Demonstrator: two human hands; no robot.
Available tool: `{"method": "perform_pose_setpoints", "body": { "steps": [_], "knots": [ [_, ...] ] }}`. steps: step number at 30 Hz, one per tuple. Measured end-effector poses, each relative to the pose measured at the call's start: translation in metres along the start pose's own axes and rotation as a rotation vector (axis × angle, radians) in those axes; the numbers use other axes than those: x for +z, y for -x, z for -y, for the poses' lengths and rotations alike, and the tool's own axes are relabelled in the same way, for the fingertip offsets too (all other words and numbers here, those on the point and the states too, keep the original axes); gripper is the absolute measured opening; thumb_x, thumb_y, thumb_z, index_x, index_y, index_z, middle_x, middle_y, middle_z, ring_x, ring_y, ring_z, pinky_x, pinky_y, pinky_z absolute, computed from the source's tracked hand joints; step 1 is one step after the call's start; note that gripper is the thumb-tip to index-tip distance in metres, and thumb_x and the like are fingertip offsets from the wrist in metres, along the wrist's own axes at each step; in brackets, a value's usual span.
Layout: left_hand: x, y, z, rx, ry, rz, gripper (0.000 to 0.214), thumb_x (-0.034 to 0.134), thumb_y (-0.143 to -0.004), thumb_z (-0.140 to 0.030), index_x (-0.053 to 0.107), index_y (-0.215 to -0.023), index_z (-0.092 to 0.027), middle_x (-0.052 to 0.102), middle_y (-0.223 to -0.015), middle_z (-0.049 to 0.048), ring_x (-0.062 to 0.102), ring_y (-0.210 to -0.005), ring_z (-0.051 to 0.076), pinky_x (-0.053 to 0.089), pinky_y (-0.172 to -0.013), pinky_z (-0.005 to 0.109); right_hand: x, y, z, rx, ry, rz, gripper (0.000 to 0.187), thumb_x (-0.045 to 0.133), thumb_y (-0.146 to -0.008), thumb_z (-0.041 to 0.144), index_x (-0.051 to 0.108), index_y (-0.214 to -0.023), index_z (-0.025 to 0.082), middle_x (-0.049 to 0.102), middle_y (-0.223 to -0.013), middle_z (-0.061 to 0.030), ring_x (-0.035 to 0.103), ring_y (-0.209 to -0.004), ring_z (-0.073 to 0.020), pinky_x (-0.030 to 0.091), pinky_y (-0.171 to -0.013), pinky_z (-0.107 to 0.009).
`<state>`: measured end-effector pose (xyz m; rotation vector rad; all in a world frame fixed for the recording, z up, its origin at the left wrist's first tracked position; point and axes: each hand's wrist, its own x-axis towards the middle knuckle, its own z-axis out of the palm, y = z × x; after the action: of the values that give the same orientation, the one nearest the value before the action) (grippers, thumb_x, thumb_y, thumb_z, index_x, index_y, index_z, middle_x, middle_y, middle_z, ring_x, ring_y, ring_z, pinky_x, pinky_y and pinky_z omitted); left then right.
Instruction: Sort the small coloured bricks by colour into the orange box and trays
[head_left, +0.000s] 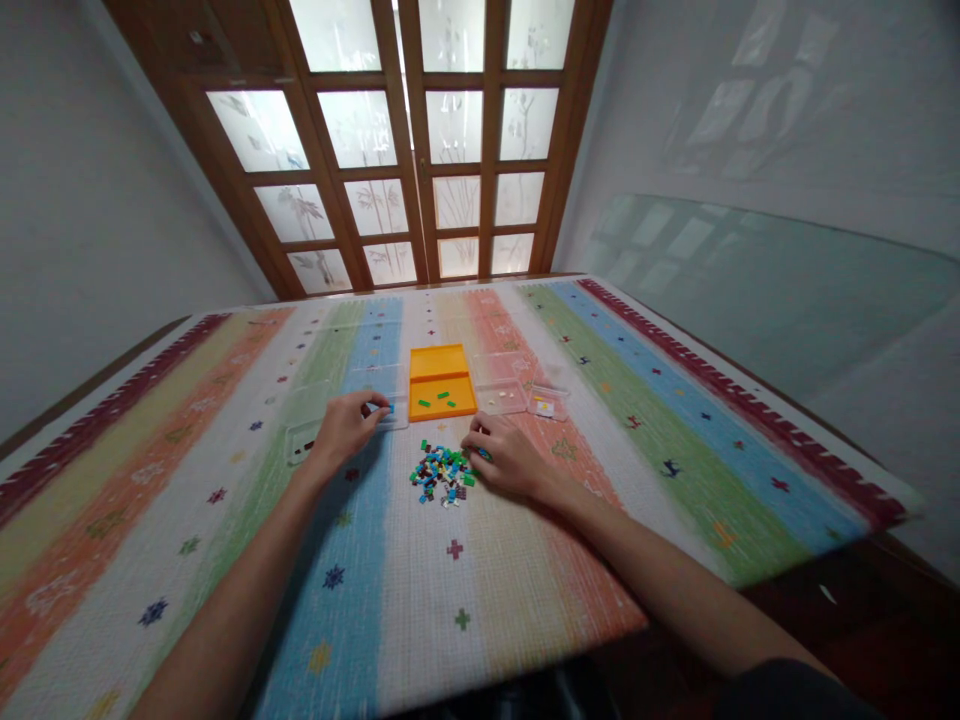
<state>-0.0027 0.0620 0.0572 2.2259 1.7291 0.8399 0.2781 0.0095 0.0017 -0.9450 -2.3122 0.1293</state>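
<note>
Blue brick (391,408) sits pinched by your left hand (350,428) at a clear box (400,418); your right hand (508,456) curls at the right of the brick pile (439,474), its grip's opening and contents hidden.

Left of the orange case (439,361), the left hand (351,424) covered part of a clear box (400,413); whether its fingertips gripped the small blue piece (391,408) could not be told. On the case's near side, the right hand (507,452) hid an edge of the brick pile (439,474) and whatever lay under its curled fingers. Farther left of the case, dark bits (308,445) were too small to identify. Beyond it, the glass doors (454,125) ran off the top edge.
</note>
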Motion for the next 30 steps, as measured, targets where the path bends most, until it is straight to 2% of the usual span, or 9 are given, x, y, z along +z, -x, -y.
{"method": "perform_pose_setpoints", "body": {
  "steps": [9, 14, 18, 26, 30],
  "knots": [
    [0.011, -0.007, 0.000, 0.046, -0.032, 0.110, 0.018, 0.059, -0.079, -0.024, 0.076, -0.084, -0.021, 0.074, -0.071, 0.0048, 0.065, -0.062, 0.021, 0.050, -0.068, 0.031, -0.002, -0.002, -0.001, -0.007, 0.030, 0.017, 0.013, 0.055, -0.087, 0.012, 0.067, -0.085, 0.016, 0.060, -0.090, -0.0072, 0.050, -0.079, -0.0183, 0.036, -0.071, -0.032],
    [0.007, -0.006, 0.002, 0.058, -0.086, 0.066, 0.025, 0.052, -0.085, -0.023, 0.076, -0.090, -0.019, 0.077, -0.086, 0.0094, 0.068, -0.072, 0.023, 0.051, -0.074, 0.033, -0.004, -0.002, -0.002, 0.003, 0.039, 0.014, 0.014, 0.054, -0.088, 0.013, 0.067, -0.085, 0.016, 0.061, -0.091, -0.0080, 0.051, -0.080, -0.0186, 0.036, -0.072, -0.032],
    [-0.001, 0.005, 0.000, 0.105, -0.059, 0.035, 0.026, 0.052, -0.087, -0.027, 0.075, -0.096, -0.018, 0.077, -0.089, 0.0077, 0.066, -0.070, 0.020, 0.052, -0.076, 0.033, -0.005, -0.001, -0.004, 0.001, 0.058, -0.001, 0.014, 0.054, -0.088, 0.012, 0.067, -0.087, 0.016, 0.062, -0.093, -0.0089, 0.052, -0.081, -0.0194, 0.038, -0.072, -0.033],
    [-0.002, 0.038, -0.014, 0.315, 0.057, 0.267, 0.023, 0.052, -0.091, -0.026, 0.072, -0.099, -0.019, 0.075, -0.098, 0.0063, 0.065, -0.078, 0.017, 0.052, -0.077, 0.030, -0.009, -0.002, -0.004, 0.029, 0.069, -0.006, 0.013, 0.056, -0.087, 0.011, 0.067, -0.086, 0.016, 0.063, -0.092, -0.0085, 0.055, -0.080, -0.0197, 0.040, -0.072, -0.033],
    [-0.001, 0.033, -0.013, 0.310, -0.003, 0.248, 0.023, 0.052, -0.091, -0.023, 0.072, -0.100, -0.018, 0.073, -0.098, 0.0080, 0.066, -0.085, 0.019, 0.051, -0.085, 0.033, -0.010, -0.002, -0.004, 0.023, 0.059, -0.013, 0.014, 0.055, -0.087, 0.010, 0.068, -0.086, 0.016, 0.062, -0.091, -0.0085, 0.054, -0.080, -0.0199, 0.040, -0.072, -0.033]
  ]
}}
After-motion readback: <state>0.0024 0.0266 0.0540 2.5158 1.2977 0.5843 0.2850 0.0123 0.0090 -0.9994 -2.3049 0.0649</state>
